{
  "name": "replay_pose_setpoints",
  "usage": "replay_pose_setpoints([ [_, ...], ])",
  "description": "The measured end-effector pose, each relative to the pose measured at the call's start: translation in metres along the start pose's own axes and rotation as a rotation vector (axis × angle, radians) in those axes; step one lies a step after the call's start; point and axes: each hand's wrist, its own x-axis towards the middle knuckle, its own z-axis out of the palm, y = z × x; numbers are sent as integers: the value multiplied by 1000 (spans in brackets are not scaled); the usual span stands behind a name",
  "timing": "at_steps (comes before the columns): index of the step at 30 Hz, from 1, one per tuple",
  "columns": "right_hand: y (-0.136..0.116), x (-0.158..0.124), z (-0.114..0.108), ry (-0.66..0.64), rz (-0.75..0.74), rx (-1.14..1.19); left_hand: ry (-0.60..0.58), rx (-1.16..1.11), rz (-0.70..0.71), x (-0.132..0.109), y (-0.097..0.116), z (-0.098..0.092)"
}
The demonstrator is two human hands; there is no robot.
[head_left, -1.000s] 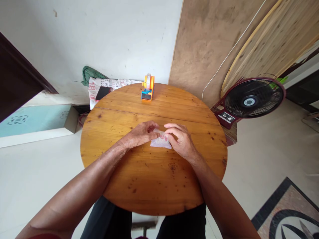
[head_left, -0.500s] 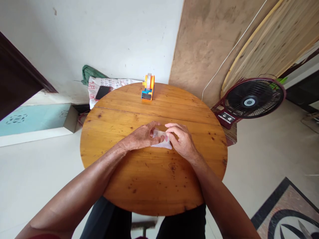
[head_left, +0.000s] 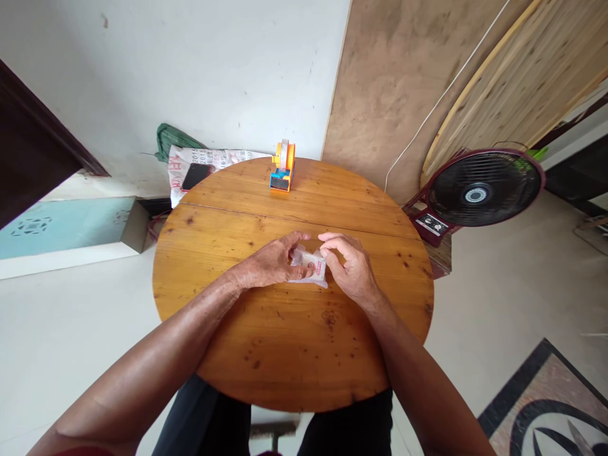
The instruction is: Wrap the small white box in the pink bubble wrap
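Note:
A small whitish packet in a clear, crinkled plastic wrap [head_left: 319,268], with reddish print, is just above the middle of the round wooden table [head_left: 285,342]. My left hand [head_left: 273,259] grips its left side, thumb across the near face and fingers behind. At the packet's upper right corner, my right hand [head_left: 349,263] pinches the plastic between thumb and forefinger, its other fingers curled loosely. Part of the packet is hidden behind my left thumb.
An orange and blue tape dispenser [head_left: 283,168] stands at the table's far edge. Left of it a dark phone [head_left: 196,177] lies on a printed white sack [head_left: 228,158]. A fan [head_left: 475,193] stands to the right.
My right hand has shifted slightly right, with its pinch at the packet's corner. More of the packet's printed face shows. My left hand keeps its hold.

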Motion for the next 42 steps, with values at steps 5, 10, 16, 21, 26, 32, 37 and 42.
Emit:
replay_pose_setpoints([
  [5, -2, 0, -1, 3, 26, 17, -33, -64, 0, -1, 0, 0],
  [10, -2, 0, -2, 7, 39, 44, -57, -116, 24, -2, 1, 1],
  [16, -2, -1, -2, 7, 84, 89, -74, -176, 64, -4, 4, 4],
  [21, 0, -1, -2, -7, 109, 140, -95, -225, 60, -5, 6, 6],
  [26, 3, -2, -2, 12, 138, 176, -161, -319, 66, -4, 8, 5],
  [32, 2, -1, -3, 25, 151, 191, -163, -298, 67, -4, 7, 5],
  [37, 2, -2, -4, 50, 164, 227, -159, -293, 54, -4, 5, 5],
  [42, 3, -2, -5, 85, 209, 261, -147, -257, 43, -4, 2, 4],
])
